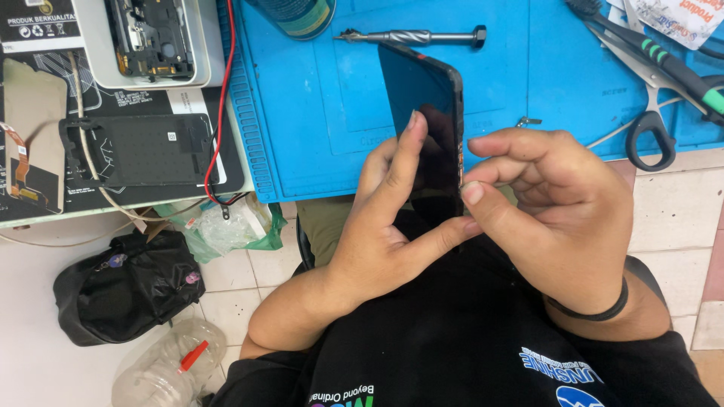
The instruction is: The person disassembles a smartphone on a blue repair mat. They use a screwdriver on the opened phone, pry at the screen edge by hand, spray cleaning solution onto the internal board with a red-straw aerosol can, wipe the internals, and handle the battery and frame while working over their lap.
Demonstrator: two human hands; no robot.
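Observation:
A black smartphone (422, 98) with a dark screen stands tilted above the blue work mat (317, 128). My left hand (385, 218) grips its lower part, the index finger lying up along the screen and the thumb reaching under the bottom edge. My right hand (558, 211) is at the phone's right edge, fingers curled, the thumb tip pressing near the lower right side. A black band circles the right wrist.
On the mat lie a metal screwdriver (415, 35), scissors (648, 113) and a green-handled tool (679, 71). At left sit an opened phone body (151, 38), a black back cover (143, 151) and a red wire (222, 98). Below are a black bag (128, 286) and a plastic bottle (166, 369).

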